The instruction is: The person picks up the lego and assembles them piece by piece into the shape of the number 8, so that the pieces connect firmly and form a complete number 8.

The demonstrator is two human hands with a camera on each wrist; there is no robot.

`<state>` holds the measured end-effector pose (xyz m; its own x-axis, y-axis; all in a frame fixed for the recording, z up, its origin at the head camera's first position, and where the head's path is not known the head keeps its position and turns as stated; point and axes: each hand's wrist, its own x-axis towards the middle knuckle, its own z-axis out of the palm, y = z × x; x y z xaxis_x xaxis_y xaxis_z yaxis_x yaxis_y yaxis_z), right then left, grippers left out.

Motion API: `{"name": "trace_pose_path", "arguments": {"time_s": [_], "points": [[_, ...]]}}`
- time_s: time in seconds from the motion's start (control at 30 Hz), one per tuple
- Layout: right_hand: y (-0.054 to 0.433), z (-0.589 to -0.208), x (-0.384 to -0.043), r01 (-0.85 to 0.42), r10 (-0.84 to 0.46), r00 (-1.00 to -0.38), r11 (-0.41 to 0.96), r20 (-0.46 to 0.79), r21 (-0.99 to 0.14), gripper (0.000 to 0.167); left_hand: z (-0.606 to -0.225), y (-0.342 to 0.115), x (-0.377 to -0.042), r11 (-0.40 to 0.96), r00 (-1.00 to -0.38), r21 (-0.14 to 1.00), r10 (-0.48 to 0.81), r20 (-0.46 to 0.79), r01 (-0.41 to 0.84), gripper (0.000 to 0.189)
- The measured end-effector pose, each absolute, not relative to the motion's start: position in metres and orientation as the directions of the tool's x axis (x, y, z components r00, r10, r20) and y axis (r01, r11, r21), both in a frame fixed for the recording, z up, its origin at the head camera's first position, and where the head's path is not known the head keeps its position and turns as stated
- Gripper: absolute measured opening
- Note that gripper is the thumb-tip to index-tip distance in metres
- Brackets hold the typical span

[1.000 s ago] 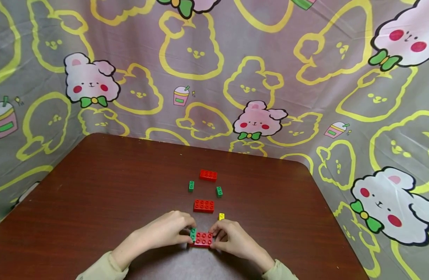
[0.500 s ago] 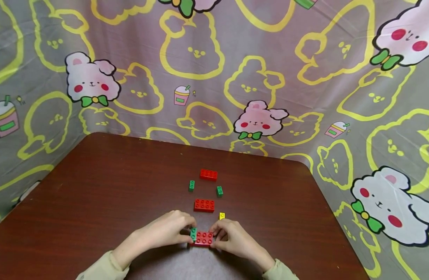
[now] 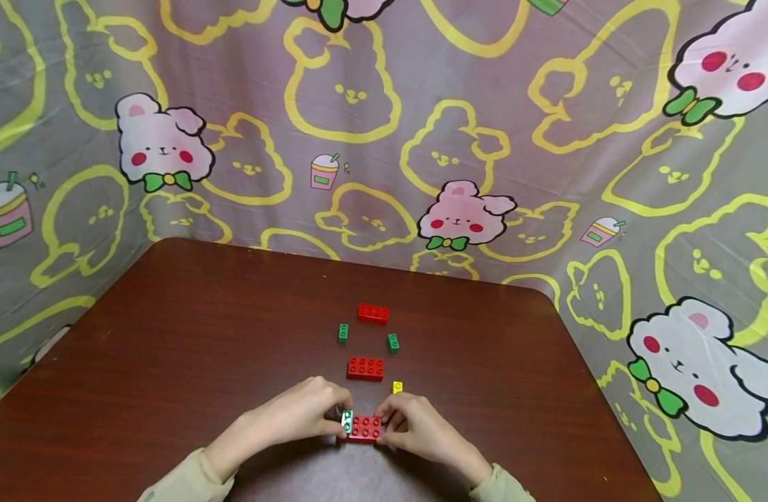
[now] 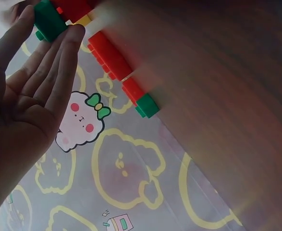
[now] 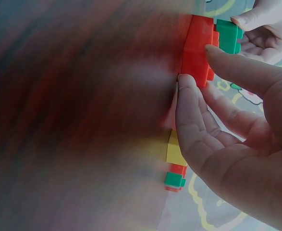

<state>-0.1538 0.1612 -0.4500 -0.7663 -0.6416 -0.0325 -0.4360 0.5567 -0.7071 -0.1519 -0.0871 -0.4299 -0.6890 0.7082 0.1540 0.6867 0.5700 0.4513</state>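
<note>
My left hand (image 3: 296, 415) pinches a small two-stud green brick (image 3: 347, 422) between thumb and fingertips. That brick sits over the left end of a red eight-stud brick (image 3: 366, 429), which lies on the table near its front. Whether the studs are fully pressed in, I cannot tell. From the other side, my right hand (image 3: 419, 429) grips the red brick's right end with thumb and fingers. In the right wrist view the green brick (image 5: 228, 36) is on the stud side of the red brick (image 5: 197, 50). Fingertips cover part of both bricks.
Just beyond the right hand lies a small yellow brick (image 3: 397, 388). Another red brick (image 3: 365, 368) is ahead, then a green brick (image 3: 343, 333) and a second green brick (image 3: 393, 343). The farthest red brick (image 3: 373, 314) lies behind them. Printed cloth (image 3: 359, 139) surrounds the brown table (image 3: 202, 335).
The green brick has shifted very slightly right, and its top now catches a bright glare. Both hands stay almost where they were; the loose bricks have not moved.
</note>
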Motion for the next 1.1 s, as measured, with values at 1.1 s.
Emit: {"name": "trace_pose_path", "arguments": {"time_s": [1.1], "points": [[0.1603, -0.4496, -0.1546, -0.428, -0.639, -0.769, 0.558, -0.039, -0.711, 0.020, -0.4301, -0.0896, -0.1558, 0.541, -0.681, 0.502, 0.719, 0.141, 0.675, 0.016]]}}
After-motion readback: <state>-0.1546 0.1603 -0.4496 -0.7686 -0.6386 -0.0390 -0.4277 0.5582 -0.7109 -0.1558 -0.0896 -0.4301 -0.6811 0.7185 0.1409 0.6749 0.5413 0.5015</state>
